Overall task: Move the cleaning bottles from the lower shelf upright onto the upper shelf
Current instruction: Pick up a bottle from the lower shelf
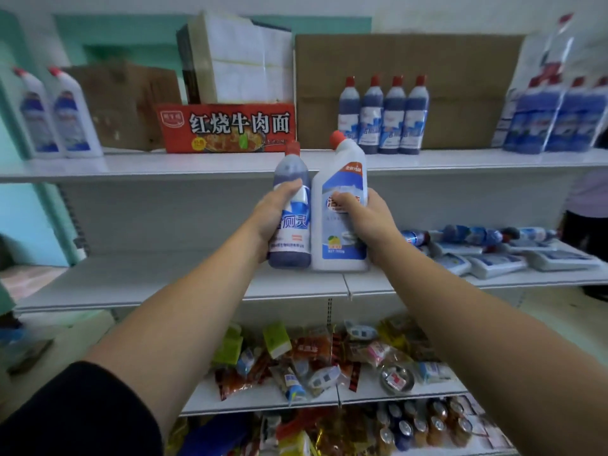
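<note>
1. My left fingers (289, 187) curl round the blue bottle (291, 232), and my right fingers (342, 197) curl round the white bottle (342, 240). Both bottles are upright, touching between my fingers.
2. The upper shelf (197, 164) edge is just above my fingers, so I should lift clear of it, caps up.
3. The gap above my left fingers, beside the standing row (383, 116), suits them.
4. The lying bottles (493, 258) rest on the lower shelf (164, 278), right of my fingers.

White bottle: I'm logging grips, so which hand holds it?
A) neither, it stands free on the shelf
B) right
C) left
B: the right hand grips the white bottle, while the left hand holds the blue bottle.
</note>
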Available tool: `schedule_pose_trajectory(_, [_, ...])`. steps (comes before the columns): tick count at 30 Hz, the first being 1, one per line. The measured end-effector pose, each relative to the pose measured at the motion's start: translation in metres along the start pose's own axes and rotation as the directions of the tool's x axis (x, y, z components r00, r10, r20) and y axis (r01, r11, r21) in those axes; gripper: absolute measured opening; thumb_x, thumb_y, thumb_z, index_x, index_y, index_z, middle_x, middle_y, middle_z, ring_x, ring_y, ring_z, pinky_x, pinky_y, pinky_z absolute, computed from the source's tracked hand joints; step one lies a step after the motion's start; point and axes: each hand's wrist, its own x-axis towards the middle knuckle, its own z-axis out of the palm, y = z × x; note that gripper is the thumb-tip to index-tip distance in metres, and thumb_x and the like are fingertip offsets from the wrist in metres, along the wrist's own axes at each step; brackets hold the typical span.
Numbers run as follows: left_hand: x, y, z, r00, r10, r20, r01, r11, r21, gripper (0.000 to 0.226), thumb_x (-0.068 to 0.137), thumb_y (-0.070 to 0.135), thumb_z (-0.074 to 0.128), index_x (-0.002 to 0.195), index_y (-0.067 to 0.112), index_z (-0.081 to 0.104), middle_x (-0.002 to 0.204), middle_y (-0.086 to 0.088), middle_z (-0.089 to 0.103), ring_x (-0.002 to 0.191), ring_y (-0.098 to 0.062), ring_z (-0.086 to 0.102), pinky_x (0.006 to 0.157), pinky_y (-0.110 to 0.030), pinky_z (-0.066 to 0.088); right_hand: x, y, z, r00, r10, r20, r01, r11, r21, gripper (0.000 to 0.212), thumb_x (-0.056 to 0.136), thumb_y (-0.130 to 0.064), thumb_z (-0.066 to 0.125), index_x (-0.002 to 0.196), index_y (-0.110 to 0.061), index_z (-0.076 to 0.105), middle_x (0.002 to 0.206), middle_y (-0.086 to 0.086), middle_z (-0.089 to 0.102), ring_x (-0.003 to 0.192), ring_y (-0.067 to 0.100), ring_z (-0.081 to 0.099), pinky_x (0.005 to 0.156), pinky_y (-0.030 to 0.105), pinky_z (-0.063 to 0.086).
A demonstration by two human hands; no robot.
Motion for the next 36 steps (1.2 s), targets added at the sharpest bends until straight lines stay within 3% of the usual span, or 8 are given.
schedule_pose_trajectory(3, [-0.007, 0.028, 0.009, 0.996, 0.081, 0.023, -0.081, 0.997, 0.009, 0.056, 0.093, 0.040, 0.062, 0.134, 0.003, 0.058, 0.124, -0.026, 0.067, 0.092, -0.033, 0.069, 0.083, -0.046, 0.059, 0.002, -0.028, -0.001, 0.997, -0.075, -0.009, 0.075, 0.997, 0.004, 0.021, 0.089, -0.021, 0.069, 0.108, -0.013, 0.063, 0.091, 0.003, 0.075, 0.071, 0.014, 0.074, 0.058, 0.028, 0.057])
schedule_pose_trajectory(6, [-0.009, 0.052, 0.012, 0.985, 0.173, -0.003, -0.173, 0.985, 0.028, 0.053, 0.092, 0.037, 0.066, 0.131, 0.002, 0.060, 0.117, -0.023, 0.070, 0.094, -0.033, 0.070, 0.083, -0.046, 0.059, 0.007, -0.053, 0.001, 0.991, -0.132, -0.013, 0.132, 0.991, -0.006, 0.025, 0.089, -0.023, 0.069, 0.111, -0.012, 0.063, 0.096, 0.004, 0.075, 0.077, 0.016, 0.074, 0.063, 0.029, 0.059])
schedule_pose_trajectory(11, [-0.012, 0.084, 0.017, 0.967, 0.251, -0.038, -0.246, 0.965, 0.094, 0.026, 0.094, 0.034, 0.064, 0.105, 0.010, 0.067, 0.104, -0.018, 0.074, 0.088, -0.031, 0.070, 0.082, -0.045, 0.059, 0.014, -0.079, 0.005, 0.977, -0.213, 0.007, 0.213, 0.977, -0.002, 0.022, 0.090, -0.023, 0.070, 0.108, -0.015, 0.062, 0.094, 0.002, 0.074, 0.073, 0.012, 0.074, 0.059, 0.025, 0.057])
schedule_pose_trajectory(14, [-0.008, 0.093, 0.018, 0.963, 0.258, -0.072, -0.248, 0.961, 0.121, 0.032, 0.095, 0.039, 0.056, 0.105, 0.010, 0.066, 0.110, -0.020, 0.073, 0.090, -0.033, 0.071, 0.087, -0.048, 0.057, 0.021, -0.085, 0.011, 0.965, -0.261, 0.035, 0.262, 0.965, -0.031, 0.033, 0.088, -0.027, 0.073, 0.115, -0.012, 0.061, 0.102, 0.005, 0.075, 0.085, 0.018, 0.075, 0.072, 0.036, 0.061])
schedule_pose_trajectory(17, [-0.008, 0.096, 0.012, 0.953, 0.288, -0.095, -0.275, 0.953, 0.131, 0.042, 0.092, 0.045, 0.062, 0.113, 0.009, 0.067, 0.106, -0.017, 0.076, 0.088, -0.031, 0.074, 0.086, -0.047, 0.060, 0.025, -0.087, 0.021, 0.955, -0.290, 0.067, 0.293, 0.956, -0.028, 0.045, 0.082, -0.030, 0.079, 0.119, -0.012, 0.061, 0.105, 0.005, 0.074, 0.092, 0.022, 0.074, 0.081, 0.043, 0.062])
schedule_pose_trajectory(20, [-0.013, 0.100, -0.002, 0.951, 0.283, -0.120, -0.267, 0.954, 0.134, 0.051, 0.088, 0.050, 0.068, 0.120, 0.010, 0.066, 0.101, -0.012, 0.077, 0.090, -0.031, 0.075, 0.087, -0.048, 0.060, 0.029, -0.086, 0.035, 0.952, -0.284, 0.116, 0.288, 0.957, -0.020, 0.051, 0.080, -0.033, 0.081, 0.122, -0.013, 0.059, 0.107, 0.005, 0.074, 0.094, 0.022, 0.074, 0.083, 0.044, 0.061])
schedule_pose_trajectory(27, [-0.018, 0.107, -0.058, 0.918, 0.317, -0.240, -0.282, 0.944, 0.169, 0.044, 0.087, 0.052, 0.067, 0.108, 0.014, 0.069, 0.100, -0.012, 0.077, 0.094, -0.033, 0.074, 0.091, -0.052, 0.057, 0.043, -0.083, 0.093, 0.931, -0.293, 0.218, 0.288, 0.956, 0.055, 0.043, 0.085, -0.027, 0.077, 0.119, -0.019, 0.054, 0.109, 0.002, 0.071, 0.094, 0.018, 0.073, 0.082, 0.039, 0.061])
schedule_pose_trajectory(36, [-0.013, 0.141, -0.177, 0.865, 0.355, -0.356, -0.282, 0.929, 0.242, 0.055, 0.084, 0.057, 0.067, 0.116, 0.013, 0.066, 0.101, -0.009, 0.078, 0.093, -0.030, 0.075, 0.090, -0.051, 0.058, 0.075, -0.077, 0.225, 0.900, -0.344, 0.267, 0.340, 0.938, 0.064, 0.047, 0.083, -0.032, 0.078, 0.122, -0.019, 0.057, 0.108, 0.000, 0.072, 0.093, 0.016, 0.072, 0.081, 0.037, 0.061])
